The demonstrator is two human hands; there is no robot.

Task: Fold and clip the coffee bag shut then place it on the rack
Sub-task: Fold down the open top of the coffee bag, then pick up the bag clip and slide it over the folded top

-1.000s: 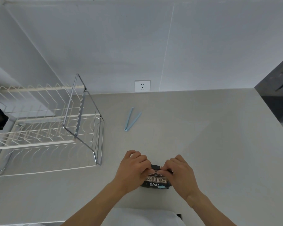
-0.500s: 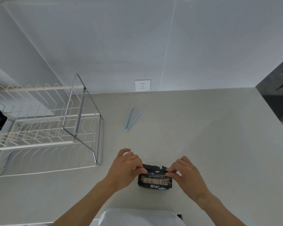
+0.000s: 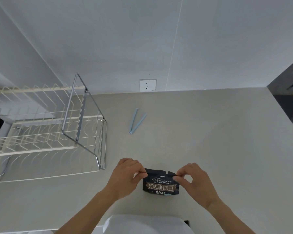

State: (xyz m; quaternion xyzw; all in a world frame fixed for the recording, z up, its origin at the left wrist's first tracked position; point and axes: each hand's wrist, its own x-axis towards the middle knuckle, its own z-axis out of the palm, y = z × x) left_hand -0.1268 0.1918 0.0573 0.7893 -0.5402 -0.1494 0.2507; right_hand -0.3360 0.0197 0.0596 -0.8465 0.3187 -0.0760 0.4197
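Observation:
A small black coffee bag (image 3: 160, 184) with gold lettering stands on the grey counter near the front edge. My left hand (image 3: 125, 176) pinches its top left corner and my right hand (image 3: 193, 181) pinches its top right corner. The bag's torn top edge is stretched flat between them. A light blue clip (image 3: 136, 120), opened into a V, lies on the counter well behind the bag. The white wire rack (image 3: 41, 132) with a chrome frame sits at the left.
A wall socket (image 3: 147, 85) is on the wall behind the counter. The counter's right edge (image 3: 281, 115) drops to a dark floor. A white garment shows at the bottom of the view.
My hands have moved apart, from covering the bag's top to holding its two upper corners. The bag's front and top edge now show in full.

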